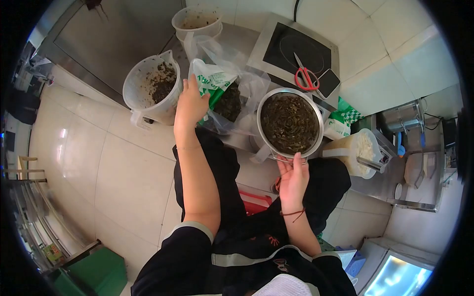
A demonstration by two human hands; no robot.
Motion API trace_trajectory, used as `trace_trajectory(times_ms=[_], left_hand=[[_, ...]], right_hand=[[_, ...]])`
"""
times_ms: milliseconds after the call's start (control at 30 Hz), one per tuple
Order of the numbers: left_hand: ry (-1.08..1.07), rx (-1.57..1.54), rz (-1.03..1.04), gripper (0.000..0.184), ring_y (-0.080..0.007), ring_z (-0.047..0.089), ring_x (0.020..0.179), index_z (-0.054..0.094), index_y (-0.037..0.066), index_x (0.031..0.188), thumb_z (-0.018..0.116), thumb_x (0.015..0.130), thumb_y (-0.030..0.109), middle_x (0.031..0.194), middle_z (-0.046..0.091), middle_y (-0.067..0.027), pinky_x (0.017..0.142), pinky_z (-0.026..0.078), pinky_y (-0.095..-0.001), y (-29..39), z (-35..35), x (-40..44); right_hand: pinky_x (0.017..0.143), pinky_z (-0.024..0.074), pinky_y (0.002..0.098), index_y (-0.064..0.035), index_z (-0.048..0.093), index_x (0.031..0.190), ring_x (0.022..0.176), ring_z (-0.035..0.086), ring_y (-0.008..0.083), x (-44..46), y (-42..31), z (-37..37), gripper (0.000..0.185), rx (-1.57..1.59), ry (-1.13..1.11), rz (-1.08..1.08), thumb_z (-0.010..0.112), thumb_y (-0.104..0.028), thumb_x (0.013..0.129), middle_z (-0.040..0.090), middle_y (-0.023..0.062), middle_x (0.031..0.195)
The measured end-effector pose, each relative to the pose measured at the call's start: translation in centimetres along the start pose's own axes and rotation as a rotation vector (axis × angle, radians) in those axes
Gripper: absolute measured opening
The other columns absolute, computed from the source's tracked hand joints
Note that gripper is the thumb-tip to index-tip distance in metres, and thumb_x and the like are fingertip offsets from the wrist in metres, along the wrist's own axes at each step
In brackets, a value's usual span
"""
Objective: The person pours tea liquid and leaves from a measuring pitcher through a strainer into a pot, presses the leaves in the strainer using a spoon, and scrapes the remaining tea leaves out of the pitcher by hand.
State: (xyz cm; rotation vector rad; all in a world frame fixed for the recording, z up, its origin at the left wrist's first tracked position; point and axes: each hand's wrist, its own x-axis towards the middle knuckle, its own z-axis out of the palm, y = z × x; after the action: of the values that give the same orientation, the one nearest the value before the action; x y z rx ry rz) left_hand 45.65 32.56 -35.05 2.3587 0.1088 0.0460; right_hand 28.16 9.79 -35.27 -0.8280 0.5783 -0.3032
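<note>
Bright, soft light w/ fisheye-bent edges, blk corners, glare on flr tiles (118,167).

Pale tiled floor (128,163), white tiled wall (353,37)

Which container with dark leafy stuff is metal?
The round bowl at the right hand: silvery metal, while the jug and printed bag by the left hand look plastic.

At the far side, an induction cooker (281,42) with a black top bears red-handled scissors (307,80). Right of it are a green-and-white packet (340,122) and a translucent container (344,146) with pale contents. A green box (96,271) stands near left, a lit cabinet (402,276) near right.
</note>
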Motion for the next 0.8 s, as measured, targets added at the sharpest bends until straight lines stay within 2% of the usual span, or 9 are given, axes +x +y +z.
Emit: trace_trajectory(times_ms=[33,67,167,333,400,433,600,667,800], left_hand=[[-0.002,0.000,0.000,0.066,-0.0339,0.033,0.125,0.028,0.000,0.133,0.060,0.078,0.017,0.136,0.031,-0.0245,0.101,0.029,-0.0363,0.1,0.1,0.0],[0.006,-0.012,-0.001,0.067,-0.0334,0.034,0.125,0.026,-0.001,0.133,0.060,0.078,0.016,0.136,0.031,-0.0241,0.101,0.029,-0.0357,0.2,0.1,-0.1],[0.005,-0.014,0.000,0.069,-0.0327,0.035,0.124,0.024,-0.002,0.134,0.060,0.077,0.015,0.135,0.033,-0.0241,0.101,0.029,-0.0351,0.4,0.0,-0.2],[0.002,-0.057,0.001,0.072,-0.0329,0.038,0.122,0.021,-0.002,0.135,0.060,0.078,0.015,0.131,0.038,-0.0248,0.099,0.031,-0.0354,0.3,-0.4,-0.4],[-0.003,-0.100,-0.022,0.072,-0.0342,0.040,0.120,0.020,-0.001,0.136,0.059,0.078,0.015,0.129,0.040,-0.0259,0.098,0.031,-0.0361,0.5,-0.7,-0.5],[0.001,-0.102,-0.021,0.072,-0.0342,0.040,0.120,0.020,-0.001,0.136,0.059,0.078,0.015,0.129,0.040,-0.0259,0.098,0.031,-0.0361,0.5,-0.8,-0.5],[-0.030,-0.105,-0.020,0.073,-0.0357,0.039,0.120,0.018,0.002,0.137,0.059,0.077,0.014,0.129,0.040,-0.0265,0.098,0.032,-0.0366,0.0,-1.0,-0.5],[-0.033,-0.089,-0.028,0.073,-0.0357,0.040,0.120,0.018,0.002,0.137,0.058,0.077,0.014,0.129,0.040,-0.0267,0.098,0.032,-0.0368,-0.2,-1.0,-0.5],[0.009,-0.021,0.024,0.073,-0.0362,0.043,0.117,0.018,0.002,0.137,0.057,0.076,0.012,0.126,0.042,-0.0278,0.095,0.035,-0.0382,-0.6,-0.5,-0.6]], right_hand=[[0.080,0.0501,0.0342,-0.0060,0.047,0.099,0.085,0.060,0.0209,0.5,-0.2,-0.3,0.019,-0.048,0.005,-0.033,0.057,-0.007,0.084,0.057,0.0084,0.097],[0.080,0.0501,0.0342,-0.0060,0.047,0.099,0.085,0.060,0.0209,0.7,-0.2,-0.5,0.019,-0.047,0.006,-0.033,0.057,-0.007,0.084,0.057,0.0084,0.097],[0.077,0.0520,0.0342,-0.0072,0.043,0.084,0.082,0.060,0.0202,0.7,-0.5,-0.4,0.018,-0.075,0.072,-0.033,0.060,-0.002,0.081,0.057,0.0070,0.092],[0.073,0.0539,0.0341,-0.0070,0.042,0.082,0.076,0.059,0.0187,1.5,-1.5,-1.7,0.016,-0.084,0.074,-0.098,0.056,0.001,0.080,0.055,0.0057,0.085],[0.071,0.0541,0.0343,-0.0076,0.043,0.081,0.075,0.059,0.0178,2.0,-2.2,-2.2,0.015,-0.059,0.008,-0.103,0.055,0.001,0.080,0.055,0.0053,0.084],[0.067,0.0536,0.0292,-0.0074,0.045,0.080,0.069,0.060,0.0176,2.2,-2.5,-2.3,0.012,-0.030,-0.018,-0.109,0.053,0.002,0.081,0.058,0.0054,0.084],[0.066,0.0532,0.0268,-0.0076,0.048,0.083,0.073,0.060,0.0166,3.0,-4.7,-2.4,0.012,-0.052,-0.074,-0.079,0.053,0.003,0.080,0.058,0.0054,0.088],[0.067,0.0543,0.0326,-0.0107,0.045,0.080,0.074,0.061,0.0185,3.3,-5.9,-2.0,0.015,-0.069,-0.090,-0.078,0.053,0.002,0.080,0.058,0.0044,0.085],[0.066,0.0534,0.0303,-0.0102,0.044,0.083,0.073,0.060,0.0182,4.3,-8.0,1.1,0.013,-0.169,-0.212,-0.164,0.052,0.000,0.082,0.057,0.0058,0.091]])
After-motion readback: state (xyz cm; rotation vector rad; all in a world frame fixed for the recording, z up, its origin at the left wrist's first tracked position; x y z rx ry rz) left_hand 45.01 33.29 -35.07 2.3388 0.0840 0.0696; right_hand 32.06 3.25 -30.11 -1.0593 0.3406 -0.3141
